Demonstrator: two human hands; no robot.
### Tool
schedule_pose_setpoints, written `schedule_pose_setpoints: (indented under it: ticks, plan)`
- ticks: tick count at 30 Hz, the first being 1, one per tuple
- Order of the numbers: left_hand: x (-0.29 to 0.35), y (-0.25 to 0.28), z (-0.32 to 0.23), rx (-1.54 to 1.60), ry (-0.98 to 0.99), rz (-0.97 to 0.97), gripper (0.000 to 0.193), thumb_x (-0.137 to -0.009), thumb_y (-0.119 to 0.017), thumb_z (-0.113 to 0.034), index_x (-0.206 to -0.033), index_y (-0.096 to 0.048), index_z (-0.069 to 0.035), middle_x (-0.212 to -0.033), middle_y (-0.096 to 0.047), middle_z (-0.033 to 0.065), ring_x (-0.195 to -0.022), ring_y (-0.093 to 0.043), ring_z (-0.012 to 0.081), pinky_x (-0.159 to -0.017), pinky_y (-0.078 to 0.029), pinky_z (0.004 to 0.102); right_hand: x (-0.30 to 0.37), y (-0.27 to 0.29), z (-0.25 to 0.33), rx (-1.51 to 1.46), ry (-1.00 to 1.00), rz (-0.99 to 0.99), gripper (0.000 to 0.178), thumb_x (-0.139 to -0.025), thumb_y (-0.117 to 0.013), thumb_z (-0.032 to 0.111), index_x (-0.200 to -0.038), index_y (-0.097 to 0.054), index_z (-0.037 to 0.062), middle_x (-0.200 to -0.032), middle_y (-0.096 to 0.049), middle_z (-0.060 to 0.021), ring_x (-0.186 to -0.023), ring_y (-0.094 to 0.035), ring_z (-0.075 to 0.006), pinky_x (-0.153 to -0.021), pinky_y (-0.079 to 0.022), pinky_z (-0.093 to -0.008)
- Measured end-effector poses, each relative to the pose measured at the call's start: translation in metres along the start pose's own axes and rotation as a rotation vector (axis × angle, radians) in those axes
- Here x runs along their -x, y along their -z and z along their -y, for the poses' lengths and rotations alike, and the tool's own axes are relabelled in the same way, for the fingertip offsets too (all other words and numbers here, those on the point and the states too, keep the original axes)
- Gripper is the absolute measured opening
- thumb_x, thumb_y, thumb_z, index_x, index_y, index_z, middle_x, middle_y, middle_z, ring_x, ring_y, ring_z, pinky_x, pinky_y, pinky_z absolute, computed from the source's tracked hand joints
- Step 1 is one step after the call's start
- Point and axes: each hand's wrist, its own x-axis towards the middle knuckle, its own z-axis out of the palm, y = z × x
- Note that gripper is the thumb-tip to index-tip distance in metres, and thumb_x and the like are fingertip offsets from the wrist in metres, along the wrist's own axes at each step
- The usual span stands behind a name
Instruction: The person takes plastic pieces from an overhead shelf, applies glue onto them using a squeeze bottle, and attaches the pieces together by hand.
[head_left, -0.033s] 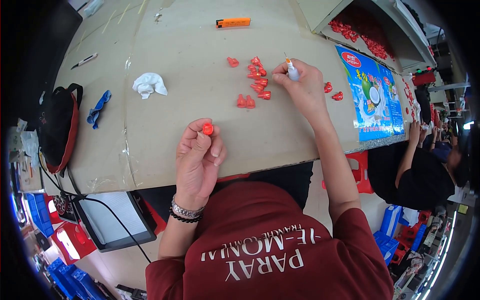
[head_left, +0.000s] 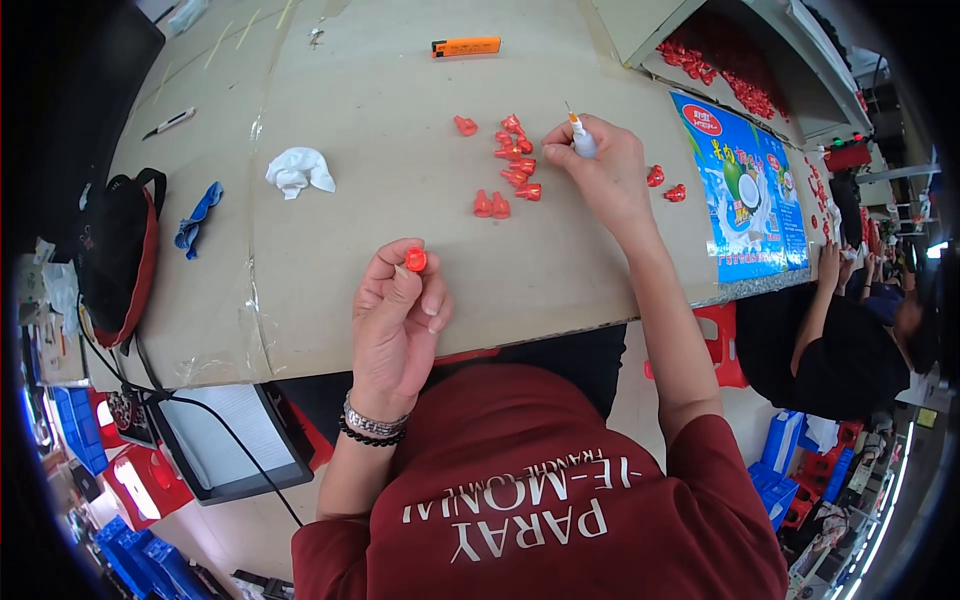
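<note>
My left hand [head_left: 398, 320] is raised near the table's front edge. Between its thumb and fingertips it pinches a small red piece [head_left: 416, 260], with a round end facing up. Farther off and to the right, my right hand [head_left: 610, 175] grips a small white needle-tip bottle [head_left: 583, 141]. Its orange collar and thin needle point away from me, touching nothing. Just left of that hand, several small red pieces [head_left: 515, 160] lie in a loose cluster. Two more red pieces [head_left: 491, 204] stand close together nearer to me, and a lone red piece [head_left: 465, 125] lies farther left.
Right of my right arm lie two red pieces [head_left: 675, 192] and a blue printed sheet [head_left: 745, 190]. An orange box cutter [head_left: 466, 47] lies at the back. On the left are crumpled white tissue [head_left: 299, 171], a blue strip [head_left: 198, 219], a pen [head_left: 169, 122] and a black-red bag [head_left: 122, 255].
My right hand and the bottle have shifted very slightly left. My left hand keeps its place with the red piece.
</note>
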Motion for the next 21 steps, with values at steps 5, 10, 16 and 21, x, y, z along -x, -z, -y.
schedule_pose_setpoints:
  ticks: [5,10,16,21]
  plan:
    - [0.0,0.0,-0.001,-0.01,0.009,0.002,0.025,-0.09,-0.063,-0.017,-0.111,-0.057,-0.005,-0.099,-0.062,0.0067,-0.066,-0.049,0.0106,-0.054,-0.039,0.0233,-0.021,-0.003,-0.003,0.064,0.06,0.06,0.009,-0.078,-0.067,0.007,-0.083,-0.067,0.0,-0.075,-0.066,-0.0066,-0.069,-0.059,-0.0139,-0.067,-0.047,-0.0283]
    - [0.0,0.002,0.0,0.005,0.01,0.034,0.023,-0.093,-0.058,-0.013,-0.114,-0.056,-0.004,-0.099,-0.061,0.007,-0.067,-0.047,0.0108,-0.054,-0.041,0.0226,-0.027,-0.011,-0.005,0.12,0.182,0.125,0.011,-0.077,-0.07,0.006,-0.086,-0.068,-0.001,-0.083,-0.068,-0.0104,-0.073,-0.063,-0.0207,-0.07,-0.048,-0.0325]
    - [0.0,0.005,0.0,0.014,0.008,0.028,0.023,-0.093,-0.058,-0.014,-0.114,-0.056,-0.004,-0.099,-0.062,0.0075,-0.067,-0.047,0.0112,-0.054,-0.041,0.0227,-0.021,-0.008,0.003,0.252,0.288,0.182,0.011,-0.076,-0.069,0.002,-0.087,-0.066,0.0007,-0.085,-0.065,-0.0119,-0.076,-0.063,-0.0275,-0.07,-0.048,-0.0365]
    - [-0.002,-0.001,0.001,0.022,0.0,-0.003,0.024,-0.092,-0.06,-0.014,-0.113,-0.056,-0.004,-0.097,-0.062,0.0067,-0.066,-0.048,0.0107,-0.054,-0.04,0.0235,-0.01,-0.01,-0.006,0.278,0.432,0.115,0.014,-0.077,-0.068,0.0,-0.089,-0.06,0.0006,-0.084,-0.063,-0.0137,-0.077,-0.061,-0.0307,-0.069,-0.047,-0.038]
